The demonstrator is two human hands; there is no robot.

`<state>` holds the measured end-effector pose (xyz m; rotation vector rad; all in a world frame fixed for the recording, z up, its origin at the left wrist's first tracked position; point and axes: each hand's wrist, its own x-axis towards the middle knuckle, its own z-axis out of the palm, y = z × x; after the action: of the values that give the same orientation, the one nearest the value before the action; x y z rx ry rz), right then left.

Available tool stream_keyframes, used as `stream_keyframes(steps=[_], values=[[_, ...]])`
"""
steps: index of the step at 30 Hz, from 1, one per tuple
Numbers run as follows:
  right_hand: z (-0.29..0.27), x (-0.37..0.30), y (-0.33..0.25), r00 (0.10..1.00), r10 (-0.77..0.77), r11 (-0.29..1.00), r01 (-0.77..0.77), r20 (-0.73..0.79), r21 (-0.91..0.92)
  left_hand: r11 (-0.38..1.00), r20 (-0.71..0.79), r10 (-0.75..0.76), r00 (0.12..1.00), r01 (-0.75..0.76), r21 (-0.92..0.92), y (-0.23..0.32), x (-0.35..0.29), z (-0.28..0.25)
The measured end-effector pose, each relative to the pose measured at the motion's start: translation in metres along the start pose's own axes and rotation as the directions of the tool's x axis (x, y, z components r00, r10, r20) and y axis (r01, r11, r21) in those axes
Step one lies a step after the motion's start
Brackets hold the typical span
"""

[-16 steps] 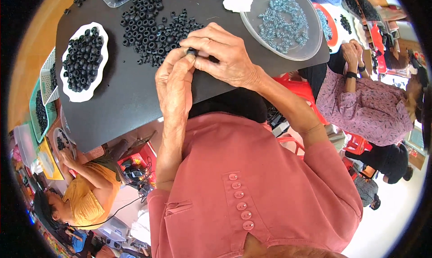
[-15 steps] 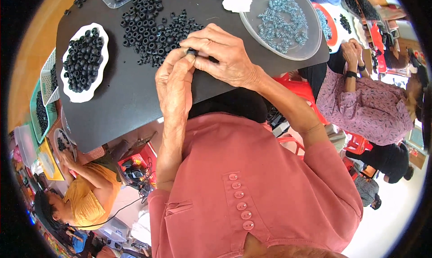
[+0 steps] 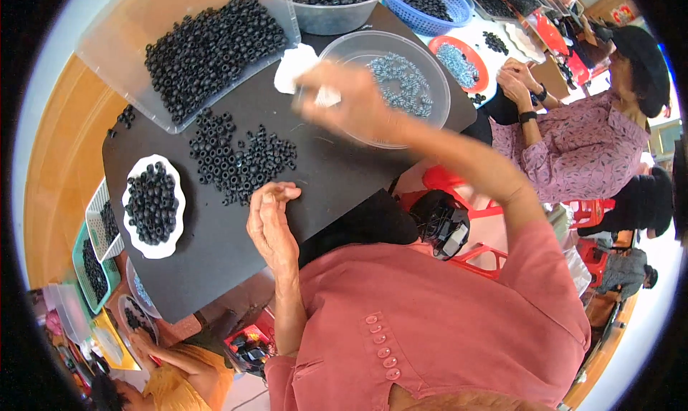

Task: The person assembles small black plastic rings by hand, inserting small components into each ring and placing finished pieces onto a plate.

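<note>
My right hand (image 3: 347, 103), smeared by motion, is over the crumpled white cloth or tissue (image 3: 292, 68) and the near-left rim of a round clear tub (image 3: 438, 128). Its fingers are too blurred to show what they hold. Small blue-and-silver spiral pieces lie inside that tub. At the table's near edge, my left hand (image 3: 274, 228) has its fingers bent and pressed together; anything inside them is hidden. Just beyond it spreads a loose pile of small black ring-shaped parts (image 3: 240, 160). A scalloped white dish (image 3: 170, 247) to its left holds rounder black parts.
A large clear bin (image 3: 107, 49) of black parts stands at the far left, beside a grey tub (image 3: 337, 18) and a blue basket (image 3: 430, 27). A co-worker in a patterned shirt (image 3: 573, 142) sits at right, another in yellow (image 3: 190, 379) at lower left.
My hands have parted: the right moved up and away to the white cloth, while the left stays near the table edge. The small black part held between them no longer shows. The view has shifted.
</note>
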<state>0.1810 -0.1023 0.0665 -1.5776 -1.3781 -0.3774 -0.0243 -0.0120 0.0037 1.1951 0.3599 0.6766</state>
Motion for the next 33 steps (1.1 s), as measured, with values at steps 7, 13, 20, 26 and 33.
stream_keyframes(steps=[7, 13, 20, 26, 33], values=[[-0.043, 0.093, 0.079, 0.971, -0.153, 0.871, 0.046, -0.181, -0.490, 0.995, -0.009, -0.063, 0.998, 0.064, 0.082, 0.001, 0.004, 0.003], [0.058, 0.042, 0.036, 0.969, -0.036, 0.999, 0.041, 0.243, -0.017, 0.991, -0.050, -0.046, 0.998, 0.051, 0.123, -0.002, 0.007, 0.002], [0.129, 0.051, 0.052, 0.916, 0.001, 0.995, 0.038, 0.401, -0.089, 0.992, -0.029, -0.037, 0.999, 0.040, 0.119, -0.001, 0.006, 0.004], [0.125, 0.046, 0.029, 0.778, 0.127, 0.976, 0.014, 0.615, -0.219, 0.991, -0.002, -0.057, 0.998, 0.057, 0.125, 0.002, 0.002, -0.002], [0.120, 0.030, 0.021, 0.836, 0.090, 0.994, -0.040, 0.542, -0.103, 0.982, -0.005, -0.039, 0.999, 0.039, 0.186, 0.006, 0.004, 0.003]])
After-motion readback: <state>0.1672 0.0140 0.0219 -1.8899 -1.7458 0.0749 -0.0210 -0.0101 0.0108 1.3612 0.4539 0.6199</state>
